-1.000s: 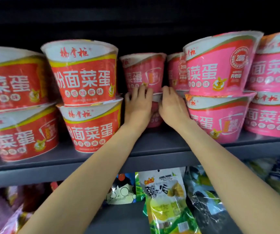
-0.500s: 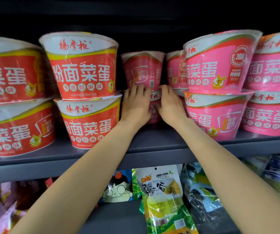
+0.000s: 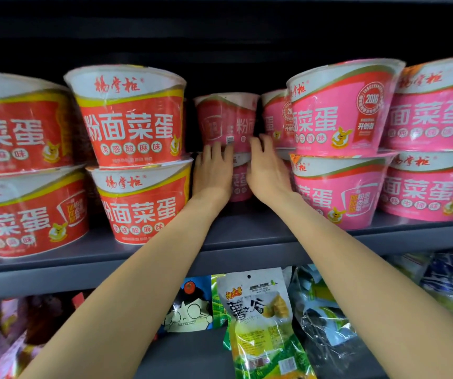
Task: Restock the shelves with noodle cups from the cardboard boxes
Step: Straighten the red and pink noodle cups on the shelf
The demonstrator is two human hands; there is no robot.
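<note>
Upper pink cup (image 3: 226, 120) rotated – left hand (image 3: 213, 173), right hand (image 3: 267, 170) (fingers straight) against the pink stack.

A narrow gap runs back between the red cup stack (image 3: 135, 157) and the pink cup stack (image 3: 340, 143); two stacked rear cups (image 3: 226, 121) block its far end.

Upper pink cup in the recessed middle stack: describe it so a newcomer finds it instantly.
Start at the grey shelf of stacked noodle cups, red at left, pink at right. In the gap between them, set further back, stands a two-cup stack with the left hand and right hand against it. The upper pink cup alone shows a small barcode facing forward.
</note>
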